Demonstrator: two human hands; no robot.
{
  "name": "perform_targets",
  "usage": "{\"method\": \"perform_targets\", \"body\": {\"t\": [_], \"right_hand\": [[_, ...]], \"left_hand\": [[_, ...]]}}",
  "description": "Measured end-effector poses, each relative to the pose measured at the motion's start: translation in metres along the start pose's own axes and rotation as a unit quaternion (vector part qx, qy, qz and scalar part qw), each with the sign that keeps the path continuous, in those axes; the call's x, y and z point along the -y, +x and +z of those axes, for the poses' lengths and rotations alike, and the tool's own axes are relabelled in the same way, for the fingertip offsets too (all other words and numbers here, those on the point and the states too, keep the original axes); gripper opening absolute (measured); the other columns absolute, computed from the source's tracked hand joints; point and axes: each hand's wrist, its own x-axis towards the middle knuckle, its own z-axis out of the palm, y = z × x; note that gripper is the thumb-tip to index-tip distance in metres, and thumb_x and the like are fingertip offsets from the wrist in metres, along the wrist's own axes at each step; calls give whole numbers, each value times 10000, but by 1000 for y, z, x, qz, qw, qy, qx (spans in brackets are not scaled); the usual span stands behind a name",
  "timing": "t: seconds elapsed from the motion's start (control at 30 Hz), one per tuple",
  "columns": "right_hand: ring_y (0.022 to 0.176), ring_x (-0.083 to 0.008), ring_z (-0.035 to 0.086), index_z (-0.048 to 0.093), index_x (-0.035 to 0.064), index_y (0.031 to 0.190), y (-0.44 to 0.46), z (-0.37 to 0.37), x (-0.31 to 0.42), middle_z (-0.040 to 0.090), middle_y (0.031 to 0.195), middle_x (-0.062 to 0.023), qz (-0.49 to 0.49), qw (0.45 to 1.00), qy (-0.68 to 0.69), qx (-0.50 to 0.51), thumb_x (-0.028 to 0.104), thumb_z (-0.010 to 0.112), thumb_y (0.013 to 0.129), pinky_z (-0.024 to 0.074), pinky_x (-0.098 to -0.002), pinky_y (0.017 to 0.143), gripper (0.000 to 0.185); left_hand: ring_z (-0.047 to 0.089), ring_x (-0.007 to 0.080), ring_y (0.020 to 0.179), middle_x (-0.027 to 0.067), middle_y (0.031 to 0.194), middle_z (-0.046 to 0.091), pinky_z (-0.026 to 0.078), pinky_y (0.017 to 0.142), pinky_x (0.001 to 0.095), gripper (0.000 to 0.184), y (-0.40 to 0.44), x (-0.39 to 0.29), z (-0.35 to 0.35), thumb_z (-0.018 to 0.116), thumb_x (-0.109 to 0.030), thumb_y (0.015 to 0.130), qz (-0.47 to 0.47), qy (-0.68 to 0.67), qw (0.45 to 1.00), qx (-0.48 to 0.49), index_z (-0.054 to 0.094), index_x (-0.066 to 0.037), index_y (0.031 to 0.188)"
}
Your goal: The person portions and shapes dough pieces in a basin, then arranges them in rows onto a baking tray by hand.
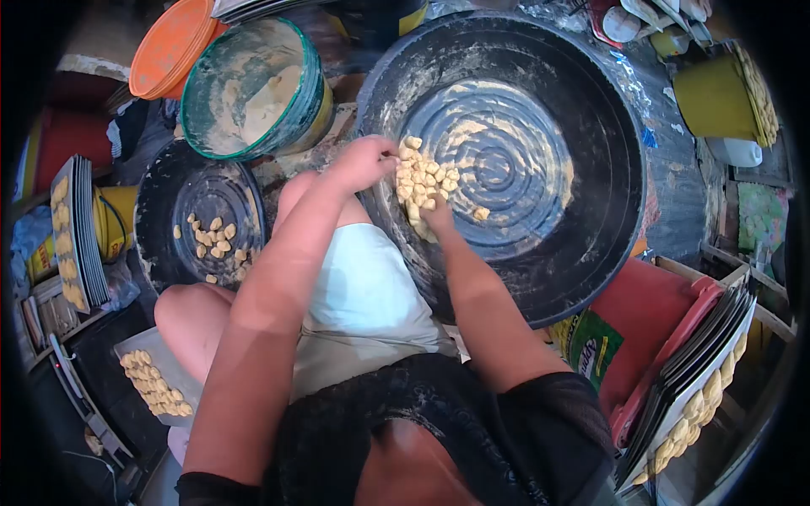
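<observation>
A heap of small pale dough pieces point(424, 175) lies at the left side of a large black basin point(591, 194) dusted with flour. My left hand point(369, 163) is at the basin's left rim, beside the upper left of the heap; its fingers are curled together, and anything between them is too small to make out. At the lower edge of the heap, my right hand point(438, 216) touches the dough with its fingers bent down, their tips partly hidden. One separate dough piece point(481, 213) sits right of the heap.
A smaller black basin point(152, 228) with several dough pieces stands at the left. Behind it are a green-rimmed bucket of flour point(245, 84) and orange basins point(169, 51). A tray of shaped dough point(186, 363) lies at lower left; stacked trays point(688, 371) and a red container point(645, 312) are at right.
</observation>
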Motion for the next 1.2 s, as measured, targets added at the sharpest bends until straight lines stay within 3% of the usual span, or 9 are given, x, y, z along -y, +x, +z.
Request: {"method": "perform_targets", "body": {"t": [0.1, 0.2, 0.3, 0.47, 0.6, 0.67, 0.8, 0.97, 1.2], "right_hand": [[1158, -300, 546, 440, 188, 1380, 6, -45, -16, 496, 1333, -156, 21, 962, 116, 246, 399, 779, 680, 466, -429, 930, 806], [1216, -278, 502, 375, 158, 1430, -26, -62, 28, 461, 1386, -148, 143, 888, 330, 287, 411, 779, 689, 446, -419, 963, 881], [1289, -347, 436, 340, 94, 1448, -27, 0, 24, 384, 1456, -203, 38, 992, -112, 33, 449, 756, 709, 388, -454, 1040, 920], [1076, -346, 592, 560, 78, 1263, -26, -22, 6, 602, 1198, -200, -65, 997, 3, 47, 248, 757, 702, 469, -419, 935, 619], [830, -307, 600, 599, 49, 1086, -20, -66, -7, 620, 931, -146, -55, 980, 183, 59, 68, 672, 723, 492, -395, 805, 371], [926, -346, 596, 615, 47, 1065, -63, -88, 35, 619, 965, -171, -164, 977, -84, -104, 56, 652, 711, 484, -402, 845, 356], [976, -400, 590, 626, 78, 1001, -77, -47, -6, 625, 1015, -208, -242, 955, -170, 5, 150, 711, 707, 489, -430, 833, 314], [902, -182, 596, 604, 54, 956, -81, -69, 25, 625, 939, -65, -32, 993, 59, 95, 33, 689, 710, 482, -312, 803, 261], [902, -121, 569, 574, 81, 924, -117, -90, 101, 613, 976, -9, -32, 954, 293, 49, -77, 631, 704, 475, -276, 793, 277]], "left_hand": [[639, 319, 880, 163, 927, 655, 498, 790, 386, 207, 6, 11, 6, 658, -187, 828, -26, 10, 999, -44, 686, -44, 974], [644, 313, 916, 148, 959, 676, 499, 805, 404, 222, 3, -5, 3, 638, -230, 839, -30, 41, 999, -14, 693, -71, 983], [642, 313, 937, 138, 990, 681, 498, 820, 413, 234, 6, -2, 4, 623, -259, 846, -53, 45, 998, 4, 697, -91, 991], [634, 325, 939, 146, 983, 673, 494, 819, 417, 242, -6, -8, -3, 628, -267, 849, -29, 34, 999, -2, 691, -88, 998], [613, 330, 958, 153, 991, 652, 487, 833, 407, 223, -25, -12, -43, 650, -249, 847, 64, -86, 978, -178, 690, -66, 967], [609, 311, 976, 144, 998, 645, 482, 846, 395, 233, -36, 2, -85, 656, -252, 852, 63, -78, 965, -243, 686, -55, 973], [660, 223, 839, 128, 904, 697, 503, 772, 335, 246, -2, 126, -174, 652, -220, 857, -24, -74, 936, -343, 692, -23, 998], [656, 335, 939, 194, 1037, 682, 501, 838, 408, 324, 65, 267, -208, 580, -150, 775, -248, 190, 943, -115, 684, -46, 1064], [640, 345, 1046, 198, 1119, 667, 506, 876, 402, 304, 141, 351, -172, 514, -116, 798, -178, 213, 960, -22, 715, -28, 1008]]}}
